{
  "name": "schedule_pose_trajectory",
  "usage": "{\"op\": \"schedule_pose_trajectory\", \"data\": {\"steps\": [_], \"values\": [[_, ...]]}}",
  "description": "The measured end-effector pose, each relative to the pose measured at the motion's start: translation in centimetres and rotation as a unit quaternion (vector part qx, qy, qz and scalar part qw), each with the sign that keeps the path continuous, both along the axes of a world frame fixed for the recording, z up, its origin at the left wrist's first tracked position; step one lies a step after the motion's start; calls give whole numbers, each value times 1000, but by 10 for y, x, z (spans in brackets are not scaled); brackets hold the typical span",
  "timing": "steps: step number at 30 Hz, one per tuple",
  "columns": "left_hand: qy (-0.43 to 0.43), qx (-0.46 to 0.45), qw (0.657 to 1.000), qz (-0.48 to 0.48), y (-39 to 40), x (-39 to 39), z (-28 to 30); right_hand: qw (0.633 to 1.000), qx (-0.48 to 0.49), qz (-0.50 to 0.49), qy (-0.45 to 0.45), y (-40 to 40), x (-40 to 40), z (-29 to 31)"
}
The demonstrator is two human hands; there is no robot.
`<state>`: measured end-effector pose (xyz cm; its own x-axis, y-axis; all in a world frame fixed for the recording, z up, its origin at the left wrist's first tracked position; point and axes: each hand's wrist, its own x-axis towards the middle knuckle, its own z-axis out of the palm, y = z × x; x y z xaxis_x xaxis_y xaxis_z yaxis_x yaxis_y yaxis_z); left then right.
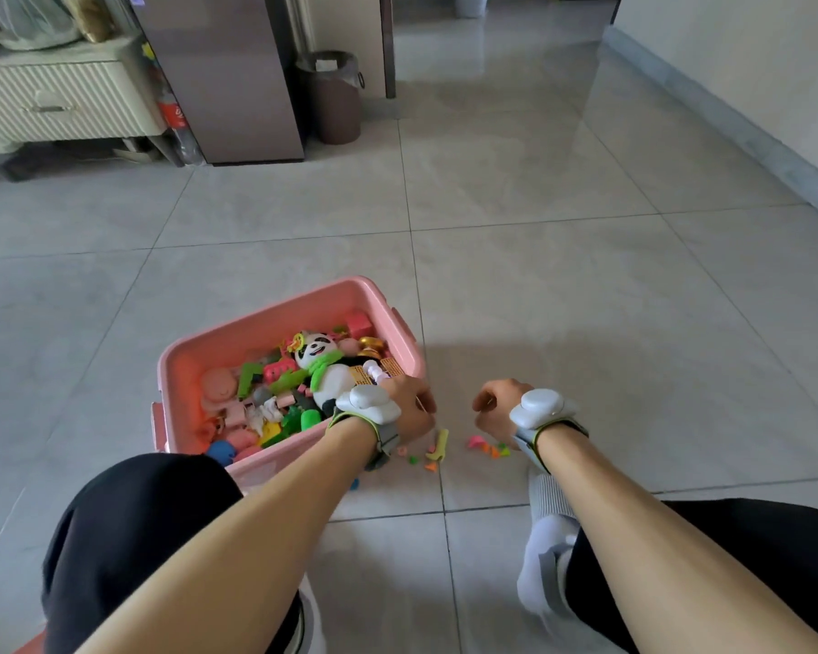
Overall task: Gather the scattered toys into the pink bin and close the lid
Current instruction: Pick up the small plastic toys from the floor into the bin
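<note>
The pink bin (237, 337) sits open on the tiled floor (586, 299), just to the left of the left hand (409, 408), with no lid on it. It is packed with toys: a stuffed panda (324, 365) with a green scarf lies against the side nearest that hand, and around it are green, pink and yellow plastic pieces, a round peach-coloured face and a blue piece at the near corner.

The left hand hangs low over the floor right beside the bin's corner, knuckles up and fingers curled under (whether they pinch anything cannot be told from this angle). Just below and to the right of it lies a yellow stick-shaped toy (440, 446), with a few small green and orange bits beside it on the tile.

The right hand (494, 408) hovers near the left, a small gap between them, fingers likewise curled in; what it holds, if anything, is hidden. Just under it lies a little cluster of pink, orange and green pieces (487, 448).

Both wrists carry a white device on a grey strap. Behind the hands are black-clad knees and a white sock.

Well beyond the hands stand a dark bin with a liner (334, 99), a grey cabinet (227, 73) and a cream drawer unit (62, 101).
</note>
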<state>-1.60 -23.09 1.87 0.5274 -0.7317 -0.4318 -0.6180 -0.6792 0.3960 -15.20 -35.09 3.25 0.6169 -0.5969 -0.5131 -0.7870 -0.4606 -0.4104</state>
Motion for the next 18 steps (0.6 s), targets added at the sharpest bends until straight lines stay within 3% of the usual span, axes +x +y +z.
{"op": "schedule_pose_trajectory", "data": {"steps": [18], "values": [[98,101,989,36,-18,-18,-153,985,121,-110,47,-17,-17,-139]]}}
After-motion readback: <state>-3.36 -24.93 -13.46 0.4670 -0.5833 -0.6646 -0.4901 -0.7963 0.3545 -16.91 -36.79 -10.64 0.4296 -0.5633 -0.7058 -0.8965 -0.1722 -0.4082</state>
